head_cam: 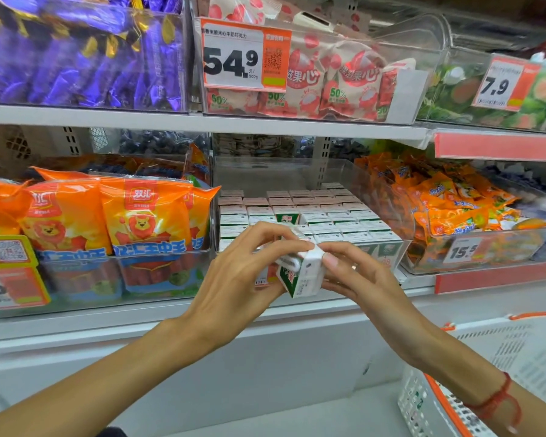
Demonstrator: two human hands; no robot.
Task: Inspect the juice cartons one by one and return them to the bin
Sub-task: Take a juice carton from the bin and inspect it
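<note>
A small white and green juice carton (301, 274) is held tilted in front of the shelf, its white top face turned toward me. My left hand (246, 272) grips it from the left, fingers curled over its top edge. My right hand (350, 272) holds its right side with thumb and fingertips. Behind the hands stands a clear plastic bin (353, 175) packed with several rows of the same cartons (328, 216), standing upright.
Orange sausage packs (108, 216) fill the bin to the left, orange snack packets (448, 203) the bin to the right. Price tags hang on the upper shelf. A white basket with orange trim (501, 373) sits low at the right.
</note>
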